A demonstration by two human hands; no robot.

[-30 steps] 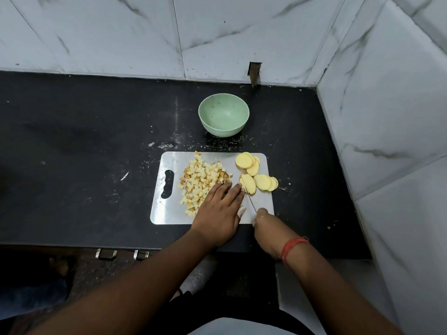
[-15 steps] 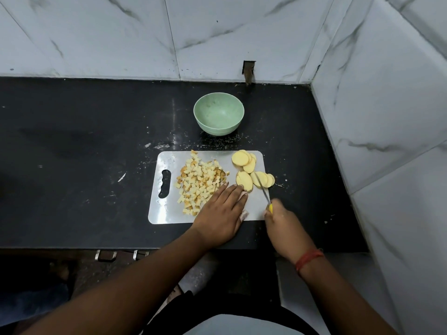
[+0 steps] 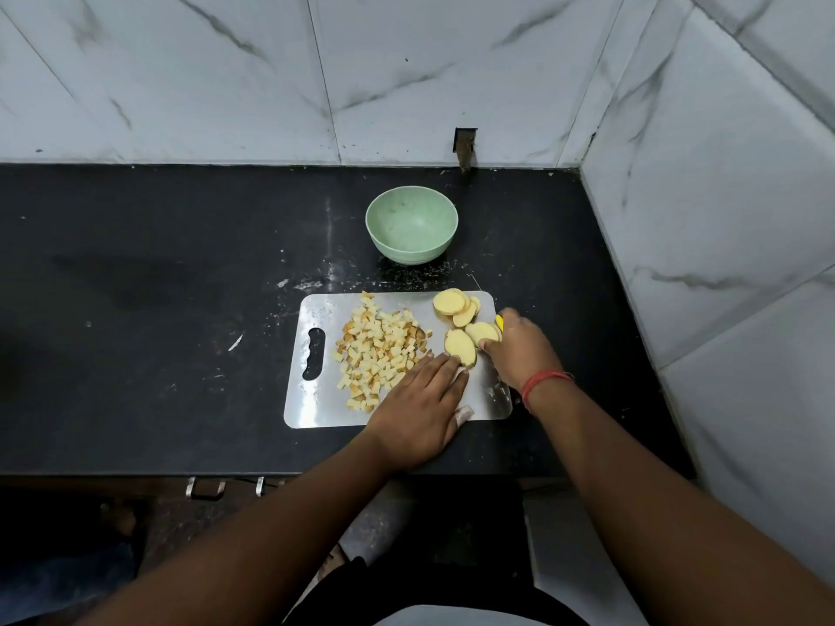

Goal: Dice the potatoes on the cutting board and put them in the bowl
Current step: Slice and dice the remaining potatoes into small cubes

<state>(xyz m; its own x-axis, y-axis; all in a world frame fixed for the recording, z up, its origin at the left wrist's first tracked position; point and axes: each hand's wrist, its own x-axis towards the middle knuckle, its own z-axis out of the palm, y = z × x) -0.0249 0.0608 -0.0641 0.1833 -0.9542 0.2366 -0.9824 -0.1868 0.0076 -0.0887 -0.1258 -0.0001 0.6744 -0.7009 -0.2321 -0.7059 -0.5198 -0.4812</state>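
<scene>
Right grip [image 3: 519, 350] on slices [image 3: 470, 327]; bowl [image 3: 411, 230] bare.

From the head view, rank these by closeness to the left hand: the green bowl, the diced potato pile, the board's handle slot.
Measured from the left hand:
1. Diced potato pile: on the board, touching the fingers' left side.
2. Handle slot: at the board's left end, beyond the pile.
3. Green bowl: on the counter behind the board, farthest.
</scene>
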